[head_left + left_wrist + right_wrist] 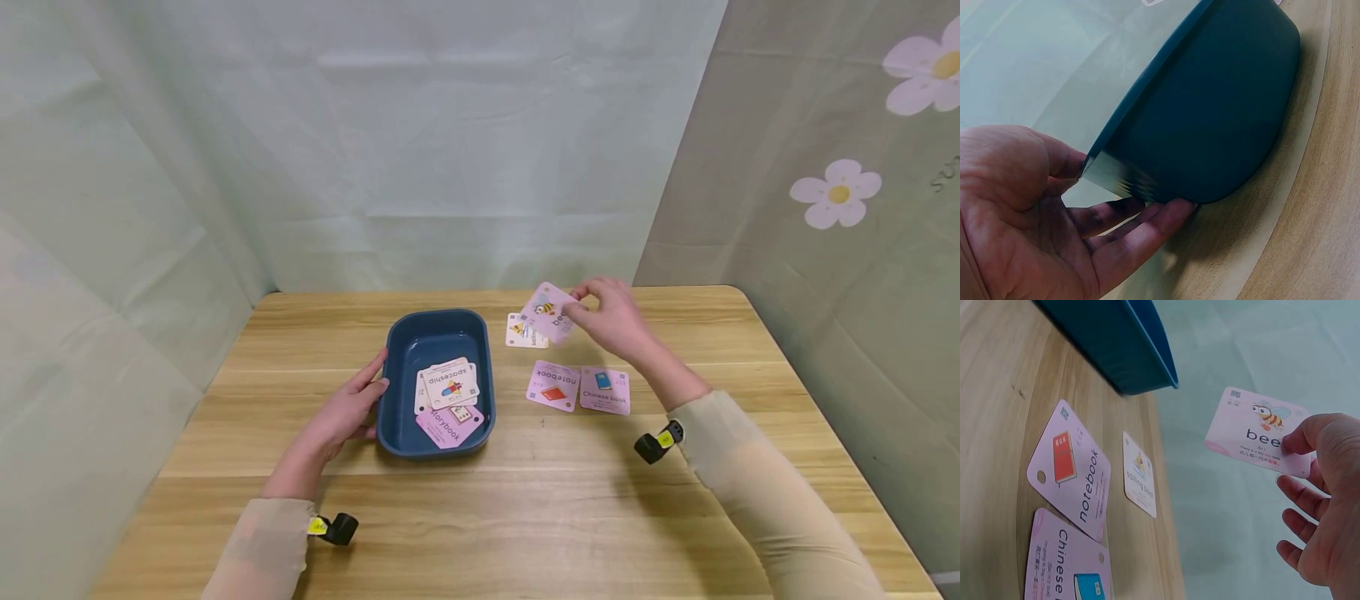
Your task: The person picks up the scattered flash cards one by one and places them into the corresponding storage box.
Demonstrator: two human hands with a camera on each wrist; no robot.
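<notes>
My right hand point(611, 321) pinches a pink bee card point(1260, 431) by its edge between thumb and fingers. In the head view the card is raised and overlaps a white sailing boat card point(1139, 475) lying on the table. A dark blue bin point(437, 327) stands at left of centre, and my left hand point(348, 412) holds its left side. The left wrist view shows the fingers around the bin's wall and lower edge. Inside the bin lie a white spaceship card point(450, 383), a pink storybook card point(448, 427) and another white card mostly covered.
A pink notebook card point(553, 386) and a pink Chinese book card point(606, 392) lie side by side on the wooden table point(570, 517), right of the bin. Behind the table's far edge hangs a pale curtain point(450, 167). A flowered cloth point(832, 258) borders the right side.
</notes>
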